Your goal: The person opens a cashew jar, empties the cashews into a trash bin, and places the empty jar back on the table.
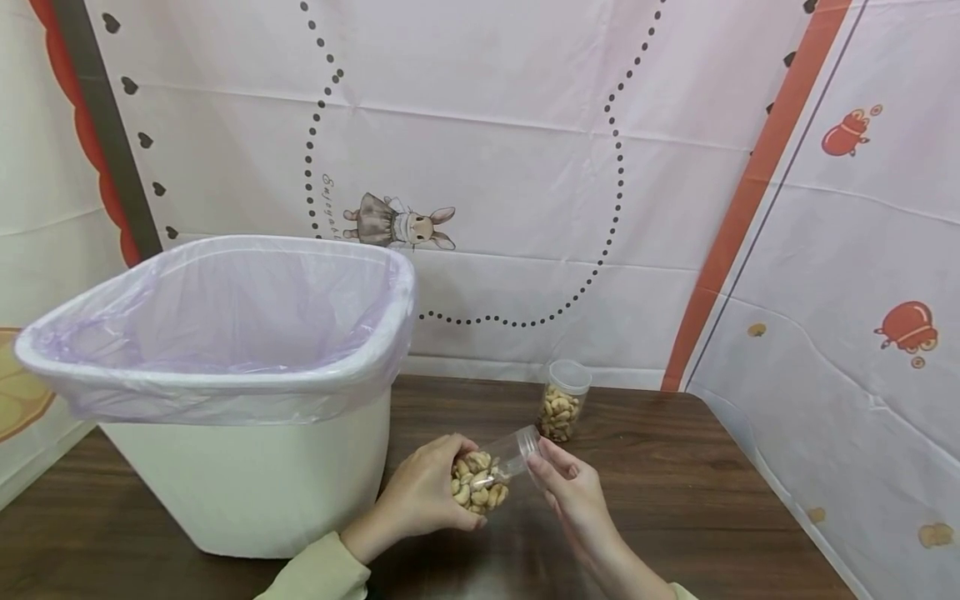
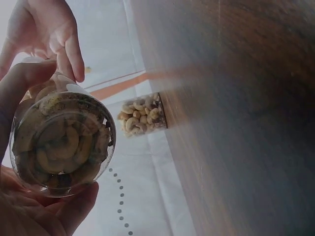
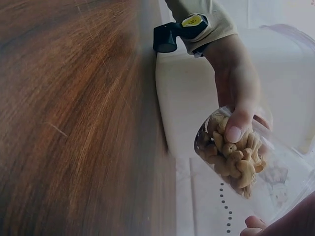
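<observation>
My left hand [image 1: 423, 492] grips a clear plastic jar [image 1: 480, 483] partly filled with cashews [image 3: 240, 160]. The jar leans, its mouth end up and to the right, and its round base [image 2: 61, 147] faces the left wrist camera. At the mouth end, the thumb and fingers of my right hand [image 1: 577, 496] pinch the clear lid [image 1: 529, 441]. Just behind the right hand, a second clear jar of cashews [image 1: 561, 410] stands upright on the table with its lid on.
On the left stands a large white bin [image 1: 270, 475] lined with a thin purple bag [image 1: 247, 308], close to my left forearm. The dark wood table [image 1: 690, 483] meets a printed cloth backdrop [image 1: 480, 183] at the back and right.
</observation>
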The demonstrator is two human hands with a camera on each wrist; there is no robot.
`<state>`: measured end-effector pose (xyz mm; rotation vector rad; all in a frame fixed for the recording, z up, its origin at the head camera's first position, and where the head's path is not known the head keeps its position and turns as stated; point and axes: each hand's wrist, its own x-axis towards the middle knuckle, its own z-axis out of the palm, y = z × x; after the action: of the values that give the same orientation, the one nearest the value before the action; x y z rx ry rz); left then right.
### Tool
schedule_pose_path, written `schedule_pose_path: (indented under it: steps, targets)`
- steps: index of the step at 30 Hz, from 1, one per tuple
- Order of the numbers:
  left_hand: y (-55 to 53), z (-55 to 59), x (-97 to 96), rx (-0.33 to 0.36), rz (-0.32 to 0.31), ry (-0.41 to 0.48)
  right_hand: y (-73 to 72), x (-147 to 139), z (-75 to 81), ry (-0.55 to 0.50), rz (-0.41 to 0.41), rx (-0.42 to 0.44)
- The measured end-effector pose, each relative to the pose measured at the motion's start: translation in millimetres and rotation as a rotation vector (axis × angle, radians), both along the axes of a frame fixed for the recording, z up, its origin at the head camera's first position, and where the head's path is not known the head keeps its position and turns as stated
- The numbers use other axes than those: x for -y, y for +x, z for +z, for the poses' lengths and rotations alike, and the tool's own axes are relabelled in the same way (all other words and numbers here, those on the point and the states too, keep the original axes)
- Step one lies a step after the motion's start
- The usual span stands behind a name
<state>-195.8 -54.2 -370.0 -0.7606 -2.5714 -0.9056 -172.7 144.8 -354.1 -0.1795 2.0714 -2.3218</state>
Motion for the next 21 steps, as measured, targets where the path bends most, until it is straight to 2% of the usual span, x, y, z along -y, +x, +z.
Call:
schedule_pose_path:
  steps: [12,17,21]
  targets:
    - [-0.8,-1.1,-0.3,-0.005,0.003,-0.02,0.4,1.3,1.5,-0.023,-0.024,0.013]
    - [-1.8,-1.9,-0.5,-0.01,-0.005,-0.004,-0.1,0.7,1.5,-0.015,-0.032,0.003]
    - [-2.7,-2.0,-0.4,0.016,-0.028,0.02,-0.9,-0.4,2.2,-0.008,-0.031,-0.004]
